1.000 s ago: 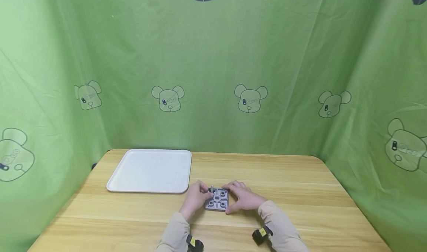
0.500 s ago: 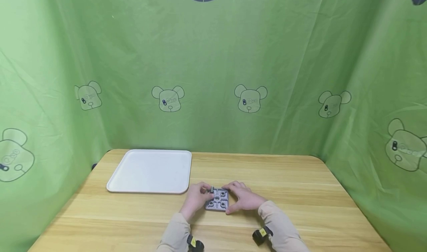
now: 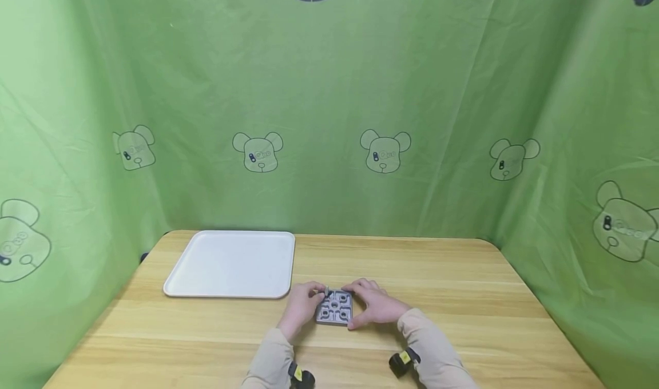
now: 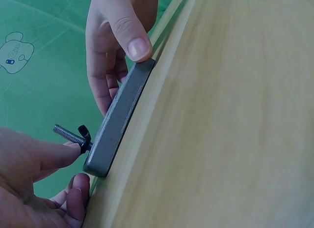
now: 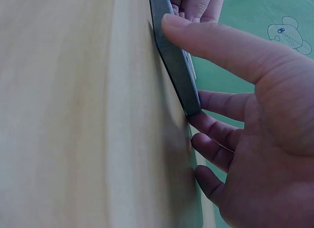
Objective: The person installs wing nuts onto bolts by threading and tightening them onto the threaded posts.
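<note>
A square grey metal plate (image 3: 334, 313) with several round recesses lies flat on the wooden table, between both hands. At its far left corner a threaded bolt (image 4: 67, 133) sticks up, with a dark wing nut (image 4: 84, 138) low on it, close to the plate. My left hand (image 3: 300, 304) pinches the wing nut; its thumb lies against it in the left wrist view, while part of the grip is hidden. On the plate's right side my right hand (image 3: 378, 304) grips the edges, thumb at the near corner and fingers at the far one.
A white rectangular tray (image 3: 231, 263) lies at the table's back left, beyond the left hand. The wooden table (image 3: 437, 274) ends at a green curtain (image 3: 329, 206) printed with bear heads. Each wrist carries a small black camera.
My left thumb and fingers have shifted slightly around the wing nut, the thumb drawing back toward the plate's left edge. Plate and right hand stay in place.
</note>
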Available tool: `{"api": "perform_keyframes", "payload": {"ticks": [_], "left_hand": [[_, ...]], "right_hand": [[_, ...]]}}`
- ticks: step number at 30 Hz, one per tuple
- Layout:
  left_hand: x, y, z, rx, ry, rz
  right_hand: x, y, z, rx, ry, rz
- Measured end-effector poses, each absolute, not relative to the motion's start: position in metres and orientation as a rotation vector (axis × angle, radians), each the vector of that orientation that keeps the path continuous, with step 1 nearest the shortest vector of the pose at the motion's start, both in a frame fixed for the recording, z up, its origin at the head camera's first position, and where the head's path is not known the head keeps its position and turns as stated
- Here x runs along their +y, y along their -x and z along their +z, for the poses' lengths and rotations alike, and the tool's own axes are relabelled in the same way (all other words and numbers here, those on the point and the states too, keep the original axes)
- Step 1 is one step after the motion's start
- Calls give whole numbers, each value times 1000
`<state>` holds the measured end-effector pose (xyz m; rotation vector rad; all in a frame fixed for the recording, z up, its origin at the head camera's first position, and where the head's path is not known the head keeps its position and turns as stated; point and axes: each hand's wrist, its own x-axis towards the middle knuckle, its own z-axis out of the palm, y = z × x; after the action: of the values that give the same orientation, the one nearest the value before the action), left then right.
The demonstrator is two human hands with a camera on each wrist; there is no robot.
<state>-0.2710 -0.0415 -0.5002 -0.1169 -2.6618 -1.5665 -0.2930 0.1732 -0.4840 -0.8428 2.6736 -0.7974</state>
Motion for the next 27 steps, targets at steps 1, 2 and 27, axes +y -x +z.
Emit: {"api": "perform_keyframes", "payload": {"ticks": [1,2,27], "left_hand": [[-41,271,-500,-2665,106,-1572],[-41,271,-500,-2665,89,-1589],[-43,271,-500,-2653,55,-1706]], "right_hand": [[173,293,-484,2674,843,-796],[173,293,-484,2675,845,-794],[174,295,-487,2679,857,-785]]}}
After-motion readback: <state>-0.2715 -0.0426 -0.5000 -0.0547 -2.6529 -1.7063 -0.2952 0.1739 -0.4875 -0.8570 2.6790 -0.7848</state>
